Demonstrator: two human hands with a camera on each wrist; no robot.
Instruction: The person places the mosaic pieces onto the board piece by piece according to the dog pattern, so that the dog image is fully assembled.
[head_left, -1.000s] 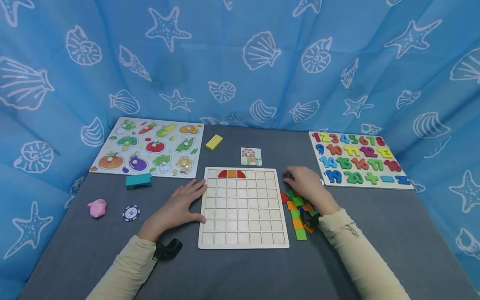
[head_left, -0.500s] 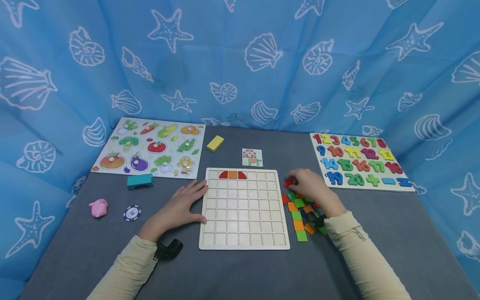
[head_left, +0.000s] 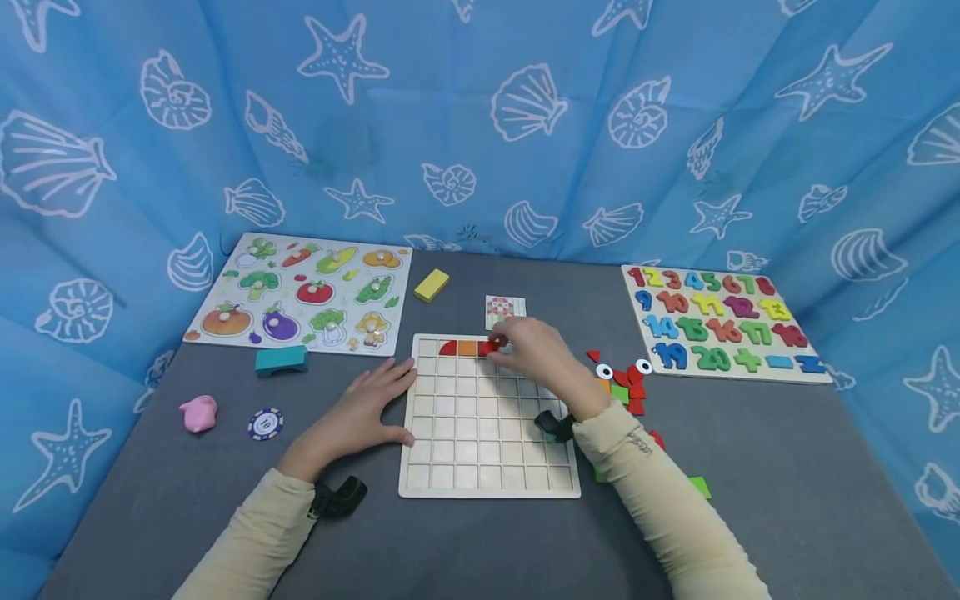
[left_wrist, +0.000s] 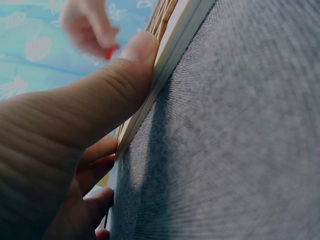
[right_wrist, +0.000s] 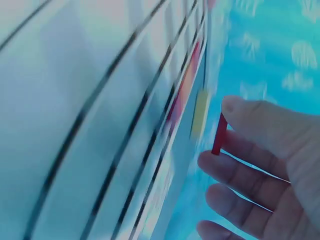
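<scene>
The pale wooden grid board (head_left: 465,433) lies flat on the grey cloth. Along its left side rests my left hand (head_left: 356,425), fingers spread and thumb touching the edge; the left wrist view shows that thumb (left_wrist: 127,62) against the rim. My right hand (head_left: 536,354) is over the board's far row, pinching a thin red tile (right_wrist: 219,134) between thumb and fingers. In that row sit a red curved tile (head_left: 448,348) and an orange square tile (head_left: 467,348); the second red one is partly covered by my right fingertips.
Right of the board lie loose red tiles (head_left: 636,392), others partly hidden by the right arm. A picture card (head_left: 497,307) is behind the board. Around stand a vegetable puzzle (head_left: 341,333), number puzzle (head_left: 742,377), yellow block (head_left: 432,285), teal block (head_left: 282,361), pink figure (head_left: 199,413) and chip (head_left: 266,423).
My right hand picked a red tile from the pile and carried it left over the board's far row. Some loose tiles shifted, and white discs with dark centres now show. My left hand stayed put.
</scene>
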